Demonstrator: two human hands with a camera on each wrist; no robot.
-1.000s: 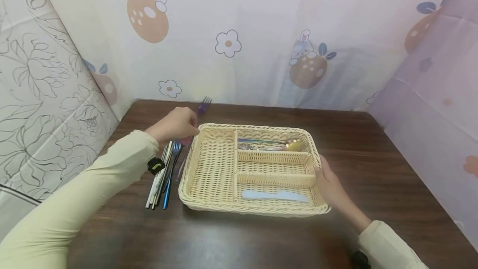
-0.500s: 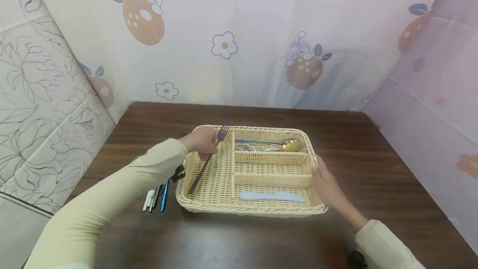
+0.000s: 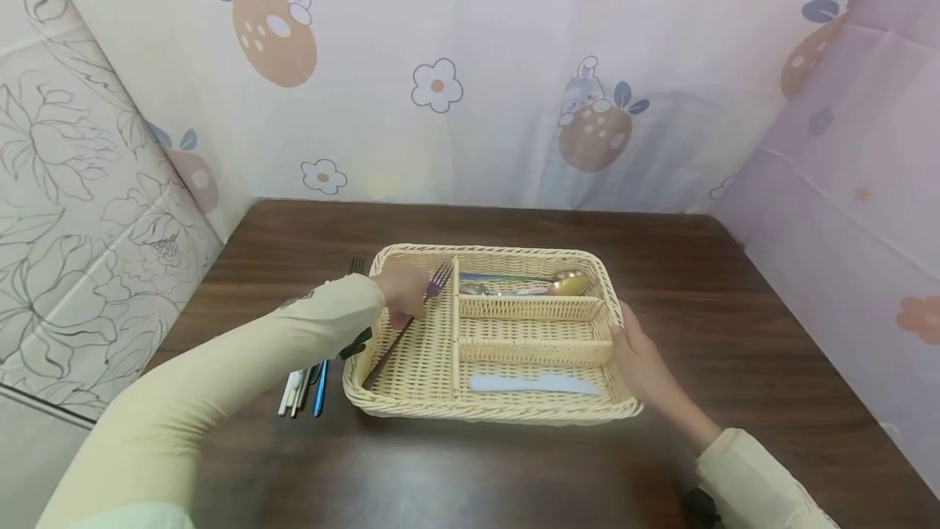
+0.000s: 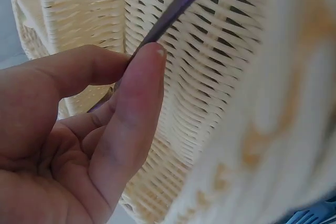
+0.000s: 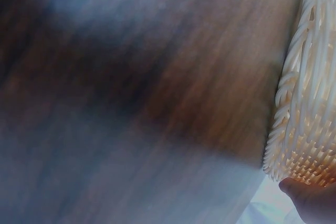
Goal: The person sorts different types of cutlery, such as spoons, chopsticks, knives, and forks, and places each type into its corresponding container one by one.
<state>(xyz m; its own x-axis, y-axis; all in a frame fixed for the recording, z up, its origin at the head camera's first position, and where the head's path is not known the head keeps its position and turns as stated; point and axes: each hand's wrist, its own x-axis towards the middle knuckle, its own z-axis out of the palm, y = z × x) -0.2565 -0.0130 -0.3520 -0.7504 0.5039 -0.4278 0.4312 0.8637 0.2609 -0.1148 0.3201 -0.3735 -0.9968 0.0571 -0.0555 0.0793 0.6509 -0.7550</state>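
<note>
My left hand (image 3: 402, 288) is inside the large left compartment of a cream woven cutlery basket (image 3: 429, 374). It pinches a purple fork (image 3: 439, 280) between thumb and fingers; the left wrist view shows the slim purple handle (image 4: 184, 1) running past the thumb tip. The fork slants, tines toward the back and handle end by the front left wall, close over the weave. At the basket's right end, my right hand (image 3: 639, 353) grips the rim, thumb on the inner side. The right wrist view catches only part of that hand (image 5: 312, 200) beside the weave.
Left of the basket lie white chopsticks (image 3: 286, 394), a blue handle (image 3: 320, 390) and dark fork tines (image 3: 357, 265), partly behind my left sleeve. Several spoons, one gold (image 3: 571, 284), lie in the back right compartment; a white plastic knife (image 3: 534, 384) lies in the front one.
My left hand has carried the purple fork from beyond the basket's left rim into the left compartment, then lowered it slightly. My right hand keeps its grip on the rim.
</note>
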